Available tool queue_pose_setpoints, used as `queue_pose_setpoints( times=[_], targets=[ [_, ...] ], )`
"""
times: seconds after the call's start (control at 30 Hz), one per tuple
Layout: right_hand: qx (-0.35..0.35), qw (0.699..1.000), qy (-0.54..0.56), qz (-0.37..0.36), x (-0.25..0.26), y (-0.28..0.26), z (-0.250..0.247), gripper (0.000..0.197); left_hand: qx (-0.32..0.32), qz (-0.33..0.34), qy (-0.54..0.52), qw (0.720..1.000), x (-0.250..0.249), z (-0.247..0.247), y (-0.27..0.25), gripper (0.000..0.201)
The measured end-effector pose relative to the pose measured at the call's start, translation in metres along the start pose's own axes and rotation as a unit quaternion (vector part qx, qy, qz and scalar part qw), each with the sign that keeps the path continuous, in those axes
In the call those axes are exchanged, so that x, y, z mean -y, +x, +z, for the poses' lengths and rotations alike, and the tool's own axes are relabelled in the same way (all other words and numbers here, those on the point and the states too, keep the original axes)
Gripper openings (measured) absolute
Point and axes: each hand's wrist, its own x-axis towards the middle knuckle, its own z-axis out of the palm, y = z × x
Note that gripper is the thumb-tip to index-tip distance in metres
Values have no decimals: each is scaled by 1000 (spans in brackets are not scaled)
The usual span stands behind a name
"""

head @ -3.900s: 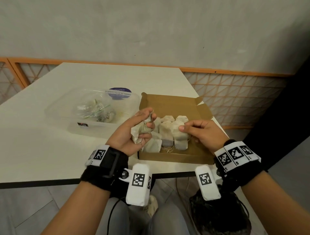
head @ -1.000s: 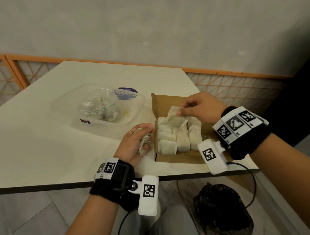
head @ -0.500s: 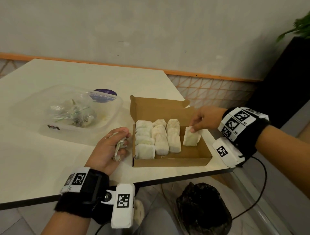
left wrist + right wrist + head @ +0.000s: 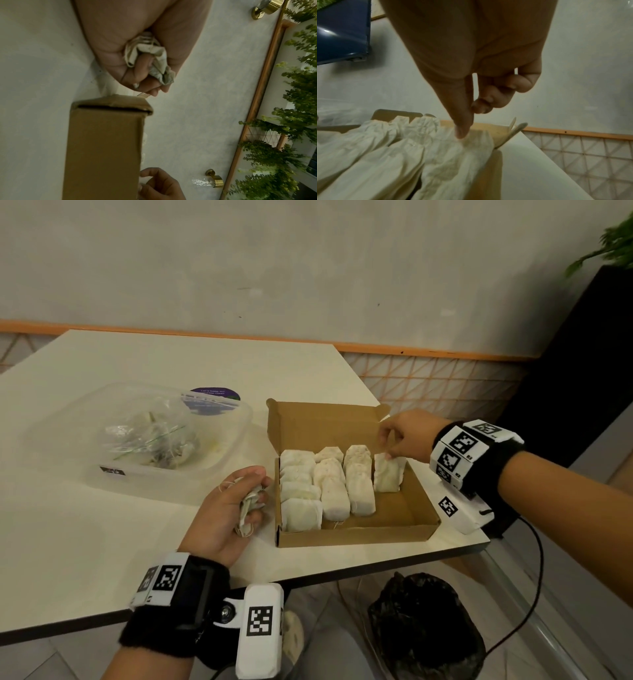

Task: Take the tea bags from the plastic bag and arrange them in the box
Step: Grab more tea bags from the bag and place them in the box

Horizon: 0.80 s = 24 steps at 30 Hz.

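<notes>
Tea bags (image 4: 327, 486) in rows inside cardboard box (image 4: 356, 534)

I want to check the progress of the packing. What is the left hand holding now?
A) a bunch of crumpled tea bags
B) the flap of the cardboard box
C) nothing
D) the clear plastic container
A: the left hand has its fingers curled round a bunch of crumpled tea bags, beside the cardboard box and apart from the clear plastic container.
</notes>
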Motion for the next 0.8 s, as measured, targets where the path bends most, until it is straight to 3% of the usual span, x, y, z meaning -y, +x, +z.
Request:
queue_pose_setpoints(
  times=[0.1, 0.17, 0.3, 0.37, 0.53, 0.63, 0.73, 0.8],
  targets=[
    [-98, 992, 85, 9, 8, -12, -5, 21, 6, -27, -27, 999, -1, -1, 0, 12],
    [-150, 964, 219, -28, 28, -30, -3, 12, 12, -55, -80, 995, -3, -2, 0, 21],
    [-68, 905, 401, -123, 98, -65, 29, 14, 7, -70, -144, 987, -5, 0, -4, 28],
    [-61, 894, 421, -140, 124, -66, 49, 21, -8, -61, -154, 986, -7, 3, -6, 28],
    [-135, 895, 406, -124, 146, -51, 73, 37, 2, -59, -188, 980, -10, 8, -9, 25],
    [-163, 877, 429, -141, 145, -46, 81, 25, 32, -57, -215, 975, -8, 8, -9, 21],
    [-157, 844, 497, -130, 141, -40, 82, 9, 107, -59, -215, 969, -10, 9, -14, 34],
    [-151, 819, 539, -126, 140, -38, 81, 5, 127, -50, -225, 965, -10, 8, -14, 13]
  ],
)
